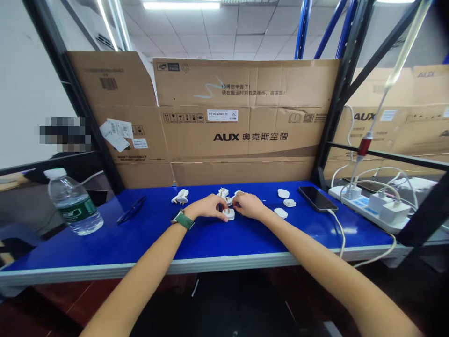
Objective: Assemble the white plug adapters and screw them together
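Note:
My left hand (206,206) and my right hand (248,205) meet at the middle of the blue tabletop (157,238). Both are curled around small white plug parts (228,213); one white plug body rests on the table right between them. My left wrist wears a green-strapped watch (183,219). More white plug pieces lie close by: one (181,196) to the left, one (223,191) just behind my hands, and three (283,193) (289,202) (280,213) to the right.
A water bottle (74,203) stands at the left, with a dark pen (131,209) beside it. A phone (317,198) on a cable and a white power strip (372,207) with chargers lie at the right. An AUX cardboard box (242,126) walls the back.

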The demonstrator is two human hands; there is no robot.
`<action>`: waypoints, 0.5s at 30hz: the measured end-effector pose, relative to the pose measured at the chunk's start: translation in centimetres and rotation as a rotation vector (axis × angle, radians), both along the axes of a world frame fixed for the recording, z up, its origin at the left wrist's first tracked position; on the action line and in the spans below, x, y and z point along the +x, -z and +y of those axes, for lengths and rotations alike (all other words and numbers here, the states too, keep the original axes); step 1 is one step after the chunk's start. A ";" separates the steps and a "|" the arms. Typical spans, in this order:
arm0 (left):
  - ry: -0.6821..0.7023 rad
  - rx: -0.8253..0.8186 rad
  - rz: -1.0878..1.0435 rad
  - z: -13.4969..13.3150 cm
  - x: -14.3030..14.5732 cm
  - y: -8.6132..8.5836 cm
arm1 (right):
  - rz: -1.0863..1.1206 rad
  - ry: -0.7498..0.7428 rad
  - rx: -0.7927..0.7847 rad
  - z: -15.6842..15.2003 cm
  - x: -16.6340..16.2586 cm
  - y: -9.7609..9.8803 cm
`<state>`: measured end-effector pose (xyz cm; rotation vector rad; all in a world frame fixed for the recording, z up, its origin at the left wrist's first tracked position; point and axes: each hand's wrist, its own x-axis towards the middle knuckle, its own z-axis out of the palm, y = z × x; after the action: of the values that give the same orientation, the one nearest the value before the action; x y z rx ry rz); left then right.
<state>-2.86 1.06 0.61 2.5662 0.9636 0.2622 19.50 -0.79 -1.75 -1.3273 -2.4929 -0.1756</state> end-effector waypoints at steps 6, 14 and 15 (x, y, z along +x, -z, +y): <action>-0.015 0.023 -0.001 -0.9 1.1 0.1 | 0.311 -0.069 0.001 0.7 1.6 -0.3; 0.102 -0.008 -0.059 -0.5 -0.1 0.1 | 0.548 -0.260 -0.030 1.4 2.3 -0.5; 0.126 -0.006 -0.066 -0.4 -0.2 0.0 | 0.553 -0.269 -0.032 1.3 2.2 -0.6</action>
<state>-3.04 0.63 0.56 2.5827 0.7747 0.3061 21.72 0.46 -1.12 -0.8801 -2.1627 0.2592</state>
